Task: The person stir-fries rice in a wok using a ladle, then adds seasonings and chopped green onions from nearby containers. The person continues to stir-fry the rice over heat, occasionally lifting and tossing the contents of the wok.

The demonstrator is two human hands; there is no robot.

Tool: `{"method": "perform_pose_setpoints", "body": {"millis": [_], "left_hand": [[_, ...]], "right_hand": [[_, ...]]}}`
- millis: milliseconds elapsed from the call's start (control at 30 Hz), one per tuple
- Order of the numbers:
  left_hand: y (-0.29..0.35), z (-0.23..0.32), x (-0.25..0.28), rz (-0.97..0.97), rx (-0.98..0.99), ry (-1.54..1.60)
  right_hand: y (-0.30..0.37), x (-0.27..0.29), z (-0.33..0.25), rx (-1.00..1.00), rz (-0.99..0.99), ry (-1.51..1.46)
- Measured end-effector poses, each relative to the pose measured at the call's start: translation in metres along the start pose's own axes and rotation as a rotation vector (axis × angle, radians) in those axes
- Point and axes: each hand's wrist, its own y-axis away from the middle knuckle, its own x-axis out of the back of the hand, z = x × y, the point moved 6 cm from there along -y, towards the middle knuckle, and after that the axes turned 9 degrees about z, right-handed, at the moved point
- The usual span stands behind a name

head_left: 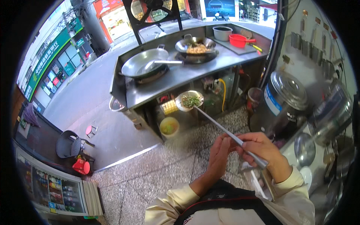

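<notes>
My right hand [260,149] is closed around the handle of a long metal ladle [218,124]. The ladle reaches away from me, toward the front of the cooking counter. Chopped greens [190,101] lie in its round bowl, with some reddish bits among them. My left hand [219,153] is raised just left of the handle, fingers extended and cupped toward my right hand. Its fingertips come close to the handle; whether they touch it I cannot tell. Both hands are in front of my dark apron [225,195].
On the steel counter [150,88] sit a wide wok [131,62], a second wok holding browned food [198,48], a grey pot [222,33] and a red strainer [238,40]. A yellowish bucket [169,126] stands below. At right are a large lidded pot [281,99] and hanging utensils [307,48].
</notes>
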Motion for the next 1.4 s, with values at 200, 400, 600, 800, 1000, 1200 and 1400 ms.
{"method": "perform_pose_setpoints", "body": {"millis": [200,400,600,800,1000,1200,1400], "left_hand": [[-0.079,0.013,0.057,0.161,-0.067,-0.041],[-0.092,-0.013,0.153,0.484,0.186,-0.096],[-0.173,-0.043,0.142,0.408,0.361,-0.168],[-0.298,-0.017,0.05,0.006,0.294,-0.175],[-0.372,0.026,0.01,-0.029,0.181,-0.079],[-0.43,0.016,-0.03,0.157,0.129,0.348],[-0.458,0.016,-0.052,0.524,-0.022,0.453]], "right_hand": [[-0.11,0.044,-0.127,0.241,-0.068,0.136],[-0.239,0.084,-0.217,0.417,-0.049,0.119],[-0.372,0.12,-0.237,0.4,0.058,0.573],[-0.469,0.161,-0.218,0.384,0.143,1.033],[-0.549,0.206,-0.245,0.48,0.257,1.143],[-0.58,0.244,-0.24,0.259,-0.056,1.043],[-0.546,0.288,-0.324,0.934,-0.369,1.222]]}}
